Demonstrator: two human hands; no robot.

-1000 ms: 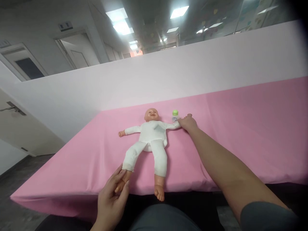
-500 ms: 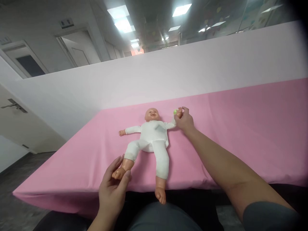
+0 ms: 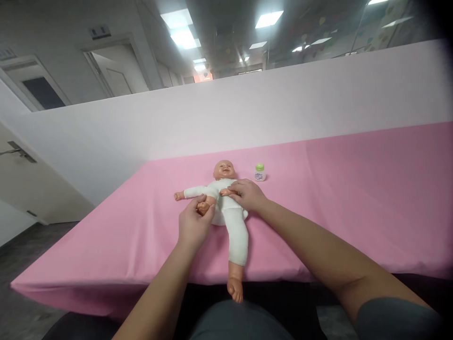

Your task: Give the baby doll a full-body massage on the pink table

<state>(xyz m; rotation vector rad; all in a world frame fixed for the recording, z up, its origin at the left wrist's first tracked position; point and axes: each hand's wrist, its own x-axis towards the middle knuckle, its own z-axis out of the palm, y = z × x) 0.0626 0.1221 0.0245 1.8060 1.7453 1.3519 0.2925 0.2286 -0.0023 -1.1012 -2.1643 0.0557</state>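
Note:
A baby doll [image 3: 235, 231] with a white cloth body lies on its back on a pink-covered table [image 3: 148, 236]. My left hand [image 3: 194, 219] is closed around the doll's foot [image 3: 205, 205] on the left side, with that leg bent up toward the belly. Across the doll's chest, my right hand [image 3: 247, 194] grips the doll's hand [image 3: 227, 192] from the right side. The two held limbs come close together over the torso. The doll's other arm [image 3: 194, 191] stretches out to the left, and its other foot [image 3: 235, 288] hangs past the table's front edge.
A small jar with a green lid [image 3: 260, 172] stands right of the doll's head. Behind the table runs a low white wall [image 3: 283, 104] with glass above it. A door [image 3: 31, 184] is at the far left.
My left hand has pushed the doll's foot up and bent the leg toward the torso. My right hand has brought the doll's arm inward across the chest, uncovering the jar.

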